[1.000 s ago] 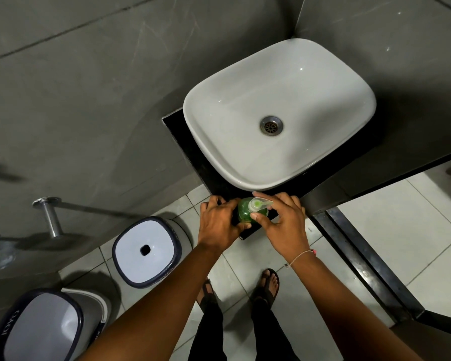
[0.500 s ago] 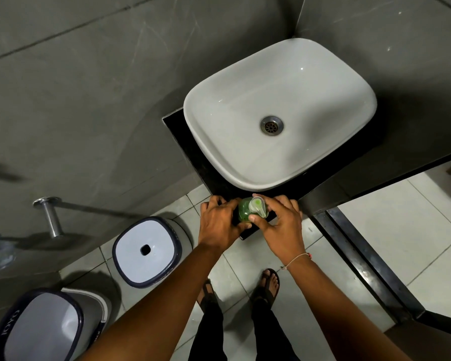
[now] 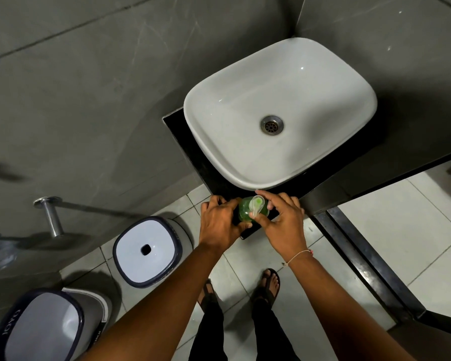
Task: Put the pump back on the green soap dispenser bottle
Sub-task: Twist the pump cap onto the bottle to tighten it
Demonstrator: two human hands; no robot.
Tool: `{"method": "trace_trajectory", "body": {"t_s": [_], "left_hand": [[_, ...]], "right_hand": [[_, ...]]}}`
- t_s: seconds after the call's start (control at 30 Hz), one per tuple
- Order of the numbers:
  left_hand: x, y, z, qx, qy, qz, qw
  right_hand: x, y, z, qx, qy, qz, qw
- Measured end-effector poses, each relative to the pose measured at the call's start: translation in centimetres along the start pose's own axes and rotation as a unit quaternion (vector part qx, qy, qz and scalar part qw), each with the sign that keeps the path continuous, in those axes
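Note:
The green soap dispenser bottle (image 3: 245, 211) stands on the black counter's front corner (image 3: 190, 142), just below the white basin. My left hand (image 3: 219, 222) wraps its left side. A translucent white pump (image 3: 255, 205) sits on the bottle's top, nozzle pointing toward me. My right hand (image 3: 281, 222) has its fingers and thumb around the pump head. The bottle's lower part is hidden by both hands.
A white basin (image 3: 281, 110) with a metal drain fills the counter behind the bottle. On the tiled floor to the left stand a small white-lidded bin (image 3: 146, 250) and a larger bin (image 3: 44, 327). A metal holder (image 3: 50, 214) juts from the grey wall.
The pump nozzle has turned from pointing right to pointing toward me, with my right hand rotating around it. My left hand and the bottle stayed in place.

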State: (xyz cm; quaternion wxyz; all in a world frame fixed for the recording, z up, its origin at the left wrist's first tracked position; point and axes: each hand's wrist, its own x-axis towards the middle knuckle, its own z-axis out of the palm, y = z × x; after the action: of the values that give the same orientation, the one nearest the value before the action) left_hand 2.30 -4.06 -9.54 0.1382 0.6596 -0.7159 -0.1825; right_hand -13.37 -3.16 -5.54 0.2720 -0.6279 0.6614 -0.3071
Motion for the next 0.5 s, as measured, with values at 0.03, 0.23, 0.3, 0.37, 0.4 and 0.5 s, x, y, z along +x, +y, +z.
{"method": "trace_trajectory", "body": {"t_s": [0.03,0.23,0.3,0.37,0.4,0.5], "left_hand": [[0.02,-0.01,0.00,0.002,-0.001,0.000,1.000],[0.07,-0.13,0.19,0.004,-0.002,-0.003,1.000],[0.07,-0.14,0.22,0.001,-0.004,-0.005,1.000],[0.09,-0.15,0.18,-0.001,-0.010,-0.005,1.000],[0.10,-0.16,0.17,-0.001,-0.013,-0.005,1.000],[0.10,-0.16,0.16,0.005,-0.017,-0.004,1.000]], "right_hand": [[0.16,0.06,-0.13,0.000,-0.011,-0.003,1.000],[0.50,-0.21,0.06,-0.017,0.045,-0.003,0.999],[0.23,-0.23,0.31,-0.016,0.057,0.007,0.998],[0.05,-0.21,0.34,-0.010,0.054,0.007,0.998],[-0.03,-0.19,0.24,-0.006,0.040,0.001,0.999],[0.12,0.04,-0.28,0.003,-0.017,-0.020,1.000]]}}
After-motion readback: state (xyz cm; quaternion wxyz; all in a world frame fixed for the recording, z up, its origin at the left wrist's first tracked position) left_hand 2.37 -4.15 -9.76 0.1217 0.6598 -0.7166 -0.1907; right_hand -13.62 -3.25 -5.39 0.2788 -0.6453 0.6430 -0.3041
